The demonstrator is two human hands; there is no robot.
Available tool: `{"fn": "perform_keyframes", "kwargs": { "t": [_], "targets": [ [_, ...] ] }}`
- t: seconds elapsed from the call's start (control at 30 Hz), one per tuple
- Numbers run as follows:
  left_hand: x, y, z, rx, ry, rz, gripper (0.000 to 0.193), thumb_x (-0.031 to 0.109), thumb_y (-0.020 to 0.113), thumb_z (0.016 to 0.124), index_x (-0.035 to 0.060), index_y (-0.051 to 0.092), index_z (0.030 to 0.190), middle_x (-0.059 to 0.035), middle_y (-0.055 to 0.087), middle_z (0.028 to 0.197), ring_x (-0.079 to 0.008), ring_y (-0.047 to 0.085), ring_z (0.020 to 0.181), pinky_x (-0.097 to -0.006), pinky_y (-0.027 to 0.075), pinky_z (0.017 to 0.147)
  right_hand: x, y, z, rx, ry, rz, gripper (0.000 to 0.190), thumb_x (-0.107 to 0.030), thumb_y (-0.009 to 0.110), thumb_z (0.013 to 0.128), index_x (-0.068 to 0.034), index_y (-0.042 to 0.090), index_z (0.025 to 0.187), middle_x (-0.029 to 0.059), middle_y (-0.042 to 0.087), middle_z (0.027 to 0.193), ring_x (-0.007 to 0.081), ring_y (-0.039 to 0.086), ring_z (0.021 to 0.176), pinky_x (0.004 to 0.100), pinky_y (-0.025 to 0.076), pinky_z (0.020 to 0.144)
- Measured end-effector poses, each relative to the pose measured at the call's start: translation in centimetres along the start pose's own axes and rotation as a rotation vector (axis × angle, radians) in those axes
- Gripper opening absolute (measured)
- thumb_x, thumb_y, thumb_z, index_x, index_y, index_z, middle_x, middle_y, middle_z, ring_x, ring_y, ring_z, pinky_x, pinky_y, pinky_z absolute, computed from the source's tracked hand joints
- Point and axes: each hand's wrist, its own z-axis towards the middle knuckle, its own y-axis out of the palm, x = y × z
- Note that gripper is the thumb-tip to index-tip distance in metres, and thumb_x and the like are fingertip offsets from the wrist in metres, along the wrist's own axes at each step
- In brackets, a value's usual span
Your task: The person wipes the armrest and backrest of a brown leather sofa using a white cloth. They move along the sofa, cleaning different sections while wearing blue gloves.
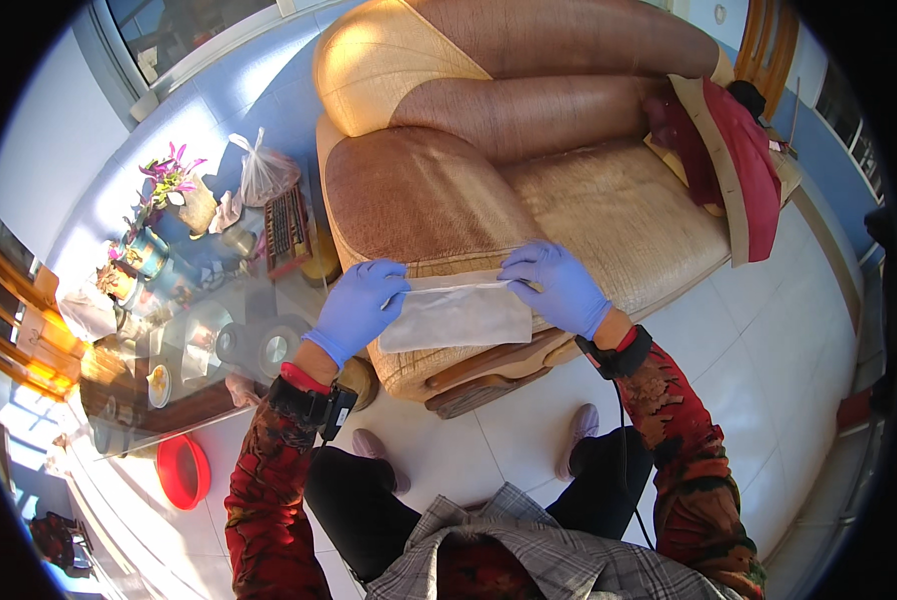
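Note:
Both of my hands wear blue disposable gloves. Between them a white translucent sheet or bag is stretched by its upper edge, where a strip is folded or rolled over. My left hand pinches the upper left corner between thumb and fingers. At the upper right corner my right hand pinches the same edge. The sheet's lower part hangs over the front of a brown and tan leather sofa; whether it touches the seat I cannot tell.
A glass-topped table on the left bears an abacus, a tied plastic bag, potted plants and a small plate. A red basin stands on the floor. Red and tan cloth drapes over the sofa's right end.

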Motion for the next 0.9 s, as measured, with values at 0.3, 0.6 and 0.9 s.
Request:
{"fn": "perform_keyframes", "kwargs": {
  "t": [0.3,0.6,0.9],
  "targets": [
    [1.9,-0.5,-2.1,-0.239,-0.251,-0.248,0.011,0.018,0.064,0.084,0.0078,0.065,0.081,-0.0067,0.061,0.091,-0.0295,0.059,0.089,-0.0399,0.048,0.084,-1.0,0.4,-3.2,-0.221,0.217,0.298,0.019,-0.023,0.070,0.084,-0.011,0.072,0.099,0.0069,0.067,0.101,0.0297,0.060,0.101,0.0421,0.046,0.093],
    [6.6,4.7,0.4,-0.092,-0.039,-0.047,0.041,0.023,0.061,0.091,0.0073,0.058,0.128,-0.0151,0.055,0.132,-0.0340,0.051,0.123,-0.0446,0.039,0.105,-0.1,2.8,-3.7,-0.143,0.440,-0.177,0.056,-0.040,0.077,0.076,-0.001,0.065,0.114,0.0238,0.050,0.136,0.0387,0.049,0.123,0.0445,0.040,0.105],
    [7.2,5.5,-1.2,-0.011,-0.173,-0.073,0.042,0.024,0.061,0.091,0.0081,0.058,0.129,-0.0169,0.048,0.141,-0.0378,0.041,0.133,-0.0492,0.028,0.115,-0.6,-0.1,-1.5,-0.108,0.731,0.171,0.042,-0.033,0.074,0.078,-0.003,0.063,0.104,0.0179,0.067,0.091,0.0346,0.066,0.086,0.0401,0.052,0.079]
  ]
}}
